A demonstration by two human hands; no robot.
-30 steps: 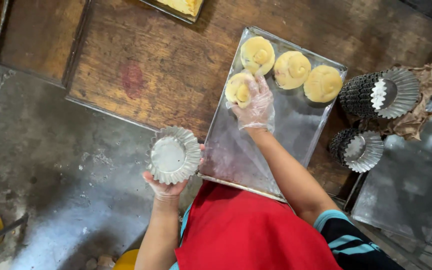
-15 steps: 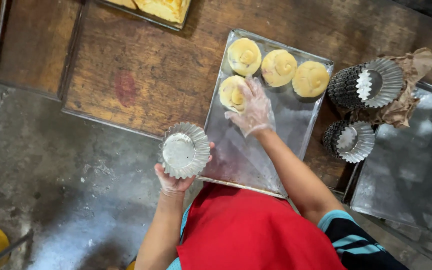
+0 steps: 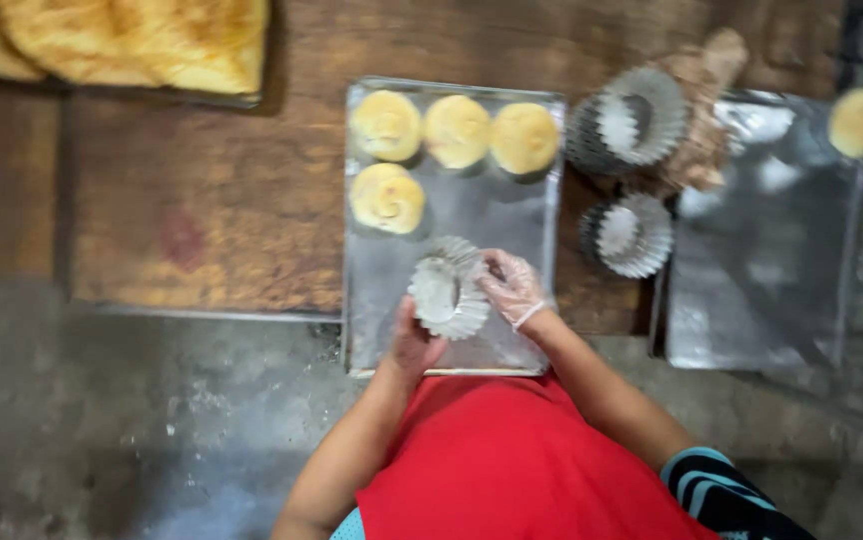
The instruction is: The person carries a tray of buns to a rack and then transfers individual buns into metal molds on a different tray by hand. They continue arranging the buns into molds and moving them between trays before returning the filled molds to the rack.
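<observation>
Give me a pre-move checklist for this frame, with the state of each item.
1. Fluted tin mould held: ok, left hand grips it from below.
2. Right hand at mould: ok, gloved fingers touch its rim.
3. Mould over the metal tray: ok.
4. Free space on tray: ok, four round pastries fill only its far end.
5. Mould contents: cannot tell, blurred.
6. Spare moulds nearby: ok, stacked right of tray.
</observation>
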